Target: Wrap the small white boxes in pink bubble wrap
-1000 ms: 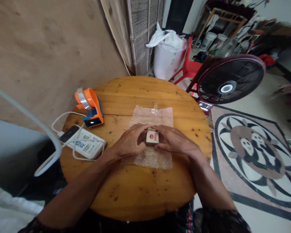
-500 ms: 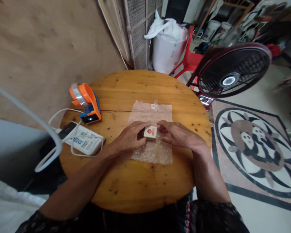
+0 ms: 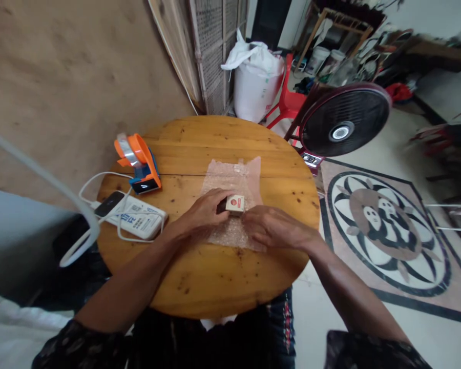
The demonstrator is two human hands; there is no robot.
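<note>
While the left hand (image 3: pixel 206 209) alone now grips the box (image 3: pixel 235 202), the right hand (image 3: pixel 273 224), freed for the bubble wrap (image 3: pixel 218 177), curls at its lifted edge, any pinch hidden.

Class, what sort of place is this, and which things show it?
Probably a room in a home: a round wooden table, a fan beside it, and a red plastic chair behind.

Head camera, single | mount: wearer's head, above near side of round wooden table (image 3: pixel 223 287) | aim: forward, downward | range: close, left hand (image 3: pixel 205 211), right hand (image 3: pixel 274 226) central | span: brown wall (image 3: pixel 80 72) left, panda floor medallion (image 3: pixel 386 228) right
</note>
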